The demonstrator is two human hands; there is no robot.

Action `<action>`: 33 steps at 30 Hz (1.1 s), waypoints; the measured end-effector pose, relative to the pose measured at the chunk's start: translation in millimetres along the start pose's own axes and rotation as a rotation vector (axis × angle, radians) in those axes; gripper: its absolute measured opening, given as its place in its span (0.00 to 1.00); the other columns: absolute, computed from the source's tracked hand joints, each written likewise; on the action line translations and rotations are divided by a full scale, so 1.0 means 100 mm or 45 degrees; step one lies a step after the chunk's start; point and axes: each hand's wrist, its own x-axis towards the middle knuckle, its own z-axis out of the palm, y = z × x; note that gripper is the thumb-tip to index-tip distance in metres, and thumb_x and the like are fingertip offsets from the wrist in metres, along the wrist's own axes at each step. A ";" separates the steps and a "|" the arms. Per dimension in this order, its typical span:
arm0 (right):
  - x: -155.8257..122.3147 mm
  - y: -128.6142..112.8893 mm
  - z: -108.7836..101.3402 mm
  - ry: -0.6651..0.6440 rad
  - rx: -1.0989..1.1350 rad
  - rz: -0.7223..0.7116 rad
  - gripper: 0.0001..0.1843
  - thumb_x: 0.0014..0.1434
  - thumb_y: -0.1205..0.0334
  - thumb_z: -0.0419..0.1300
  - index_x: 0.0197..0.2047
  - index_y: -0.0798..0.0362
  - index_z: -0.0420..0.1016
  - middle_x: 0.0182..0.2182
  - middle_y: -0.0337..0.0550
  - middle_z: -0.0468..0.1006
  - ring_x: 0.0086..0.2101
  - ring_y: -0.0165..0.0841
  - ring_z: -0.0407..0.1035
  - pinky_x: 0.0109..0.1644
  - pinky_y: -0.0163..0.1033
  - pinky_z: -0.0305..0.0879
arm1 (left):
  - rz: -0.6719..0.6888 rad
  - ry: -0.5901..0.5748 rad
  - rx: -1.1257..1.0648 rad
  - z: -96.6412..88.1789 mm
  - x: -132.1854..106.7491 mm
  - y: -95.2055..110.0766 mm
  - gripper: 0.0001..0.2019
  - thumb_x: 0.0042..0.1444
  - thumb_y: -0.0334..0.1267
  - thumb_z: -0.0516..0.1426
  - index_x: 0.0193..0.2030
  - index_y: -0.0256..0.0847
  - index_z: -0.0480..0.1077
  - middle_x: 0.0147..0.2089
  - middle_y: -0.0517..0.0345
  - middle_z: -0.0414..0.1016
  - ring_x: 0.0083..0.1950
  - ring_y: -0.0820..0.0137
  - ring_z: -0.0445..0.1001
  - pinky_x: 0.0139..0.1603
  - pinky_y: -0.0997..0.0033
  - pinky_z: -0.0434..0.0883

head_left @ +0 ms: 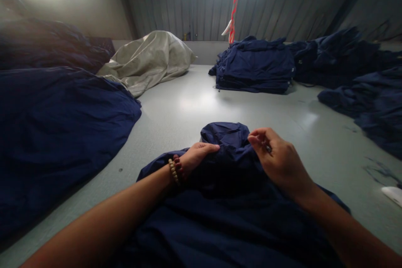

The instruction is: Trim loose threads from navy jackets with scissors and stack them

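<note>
A navy blue garment lies bunched on the pale table in front of me. My left hand, with a bead bracelet at the wrist, grips a fold of the cloth, its fingers tucked into it. My right hand hovers over the raised part of the garment with its fingertips pinched together; a small dark metal thing shows between the fingers, too small to name. Both forearms rest over the garment.
A big heap of navy cloth fills the left side. A beige cover lies at the back. A folded navy stack and loose navy garments sit at the right. A red ribbon hangs from above. Pale table between.
</note>
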 end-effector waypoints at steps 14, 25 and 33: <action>-0.14 -0.17 0.08 -0.356 -0.047 -0.155 0.17 0.67 0.45 0.60 0.50 0.48 0.75 0.41 0.48 0.82 0.40 0.42 0.77 0.46 0.48 0.74 | 0.051 0.076 0.039 -0.04 0.06 -0.14 0.19 0.49 0.52 0.69 0.35 0.34 0.81 0.32 0.53 0.82 0.31 0.68 0.77 0.38 0.68 0.72; -0.11 -0.12 0.05 -0.338 -0.005 -0.330 0.10 0.67 0.54 0.64 0.49 0.46 0.80 0.43 0.42 0.82 0.42 0.38 0.77 0.47 0.44 0.73 | 0.119 -0.052 -0.083 -0.05 0.05 -0.16 0.22 0.49 0.55 0.72 0.33 0.34 0.77 0.29 0.57 0.78 0.28 0.73 0.73 0.33 0.72 0.67; -0.08 -0.01 0.07 -0.264 0.199 -0.327 0.12 0.65 0.54 0.68 0.51 0.44 0.84 0.43 0.41 0.83 0.40 0.34 0.78 0.44 0.39 0.74 | 0.091 -0.242 -0.174 -0.04 -0.02 -0.08 0.20 0.42 0.44 0.77 0.39 0.34 0.82 0.36 0.54 0.83 0.34 0.71 0.79 0.41 0.72 0.72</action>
